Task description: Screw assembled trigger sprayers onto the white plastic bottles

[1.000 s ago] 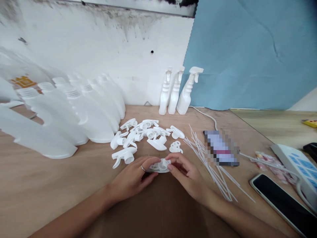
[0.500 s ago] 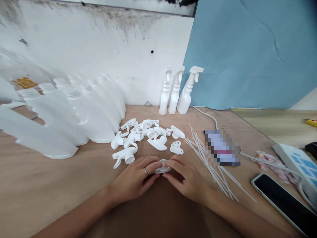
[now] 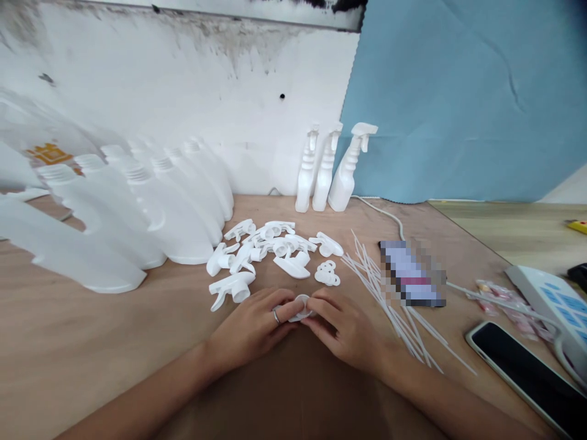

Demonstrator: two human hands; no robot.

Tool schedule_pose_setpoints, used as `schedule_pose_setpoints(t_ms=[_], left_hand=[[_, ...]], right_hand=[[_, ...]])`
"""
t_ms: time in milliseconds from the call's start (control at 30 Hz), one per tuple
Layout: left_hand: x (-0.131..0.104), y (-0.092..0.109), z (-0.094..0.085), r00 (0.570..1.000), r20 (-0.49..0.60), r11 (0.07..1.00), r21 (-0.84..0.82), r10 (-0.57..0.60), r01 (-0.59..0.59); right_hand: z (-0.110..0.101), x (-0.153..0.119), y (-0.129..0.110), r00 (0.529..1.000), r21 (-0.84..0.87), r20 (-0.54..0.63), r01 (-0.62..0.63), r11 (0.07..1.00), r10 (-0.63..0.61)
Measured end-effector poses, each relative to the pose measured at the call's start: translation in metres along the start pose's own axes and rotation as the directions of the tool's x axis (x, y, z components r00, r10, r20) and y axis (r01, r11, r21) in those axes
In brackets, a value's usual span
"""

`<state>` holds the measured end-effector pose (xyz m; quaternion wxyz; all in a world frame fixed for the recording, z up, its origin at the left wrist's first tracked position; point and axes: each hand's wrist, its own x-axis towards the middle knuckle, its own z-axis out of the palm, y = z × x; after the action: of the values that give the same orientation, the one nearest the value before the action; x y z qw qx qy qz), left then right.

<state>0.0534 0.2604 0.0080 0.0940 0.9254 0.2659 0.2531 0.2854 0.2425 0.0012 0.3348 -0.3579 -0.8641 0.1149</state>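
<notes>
bottles (image 3: 186,229): packed close, left; a wide reach might topple one.
left hand (image 3: 257,318): fingers closed on a white part (image 3: 303,298), hiding most; misalignment could go unseen.
right hand (image 3: 351,324): pinching same piece; uneven pressure might slip it.
white part: between both hands.
rings (image 3: 326,276): loose, just beyond; a brush may scatter them.

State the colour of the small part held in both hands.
The small part is white, though partly covered; the head view shows it best.

Spray heads (image 3: 292,266) lie between the leftmost bottles (image 3: 183,238) and the tubes (image 3: 393,319).
</notes>
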Motion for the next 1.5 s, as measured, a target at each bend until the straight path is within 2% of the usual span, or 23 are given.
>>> schedule_pose_setpoints(t_ms=[167,333,467,667,900,1033,1133,1200,1233,1300,1367,1433,1500], left_hand=[[0.002,-0.001,-0.003,1.000,-0.017,0.999,-0.038,0.014,-0.014],[0.003,0.000,0.000,0.998,-0.053,0.999,-0.033,0.025,-0.027],[0.002,0.000,0.001,0.999,-0.040,1.000,-0.023,0.019,-0.020],[0.000,0.001,0.003,0.998,-0.031,0.996,0.076,0.053,-0.050],[-0.001,0.001,0.005,0.997,-0.060,0.998,0.049,0.054,-0.051],[0.000,-0.001,0.004,0.998,-0.057,0.999,0.020,0.026,-0.025],[0.000,-0.001,0.004,0.999,-0.034,0.999,0.034,0.013,-0.012],[-0.001,-0.002,0.004,0.999,-0.032,0.998,0.056,0.013,-0.011],[-0.002,-0.002,0.005,0.999,-0.034,0.998,0.060,0.012,-0.010],[-0.004,-0.002,0.006,0.999,-0.036,0.999,0.048,0.003,-0.002],[-0.005,-0.002,0.008,0.998,-0.049,0.999,0.024,-0.026,0.027],[-0.006,-0.002,0.008,0.995,-0.065,0.997,0.005,-0.078,0.079],[-0.006,-0.001,0.008,0.991,-0.056,0.992,-0.018,-0.125,0.124]], right_hand=[[0.002,0.001,0.002,1.000,0.044,0.013,-0.004,0.999,0.004],[0.001,0.002,0.003,1.000,-0.024,0.012,0.024,0.999,-0.024],[0.002,0.002,0.001,0.999,-0.049,-0.033,0.007,0.999,-0.009],[-0.003,0.005,-0.014,1.000,-0.085,-0.007,-0.019,0.996,0.018],[-0.004,0.009,-0.019,0.995,0.067,0.018,-0.096,0.993,0.095],[-0.003,0.006,-0.016,0.996,0.148,0.004,-0.091,0.985,0.091],[-0.013,0.008,-0.012,0.996,0.167,-0.036,-0.077,0.983,0.085],[-0.026,0.009,-0.002,0.992,0.070,-0.085,-0.091,0.993,0.097],[-0.033,0.010,0.006,0.988,-0.015,-0.120,-0.100,0.995,0.097],[-0.047,0.009,0.026,0.987,-0.246,-0.115,-0.141,0.959,0.116],[-0.058,0.007,0.046,0.963,-0.431,-0.131,-0.268,0.862,0.234],[-0.064,0.005,0.062,0.917,-0.500,-0.128,-0.389,0.774,0.378],[-0.065,0.002,0.071,0.874,-0.518,-0.106,-0.456,0.724,0.475]])
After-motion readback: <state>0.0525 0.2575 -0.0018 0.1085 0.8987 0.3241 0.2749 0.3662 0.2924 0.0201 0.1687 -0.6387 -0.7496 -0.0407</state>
